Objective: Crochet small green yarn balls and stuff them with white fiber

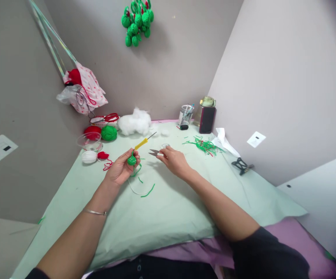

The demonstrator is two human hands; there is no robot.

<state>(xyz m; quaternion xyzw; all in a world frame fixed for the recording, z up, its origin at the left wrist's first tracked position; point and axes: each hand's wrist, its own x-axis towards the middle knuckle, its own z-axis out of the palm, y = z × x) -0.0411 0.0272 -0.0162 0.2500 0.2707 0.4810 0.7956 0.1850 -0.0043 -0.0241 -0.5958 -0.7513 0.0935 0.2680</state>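
Note:
My left hand (122, 167) is closed around a small green crocheted ball (131, 160). A yellow-handled crochet hook (141, 144) sticks up from the same hand, its metal shaft pointing up and to the right. Green yarn (139, 170) trails below the ball. In my right hand (175, 159) is a pair of small thread snips (154, 152), the pointed blades apart and aimed left toward the ball without touching it. On the cloth below lie a loose green yarn piece (148, 192) and a thin white strand (133, 190).
White stuffing (135, 122), a green yarn ball (109, 133) and a clear tub (89, 143) stand back left. A glass jar (186, 116), a phone (207, 120) and yarn scraps (205, 146) are back right. A black claw clip (242, 166) lies at right. Green crocheted balls (138, 23) hang above.

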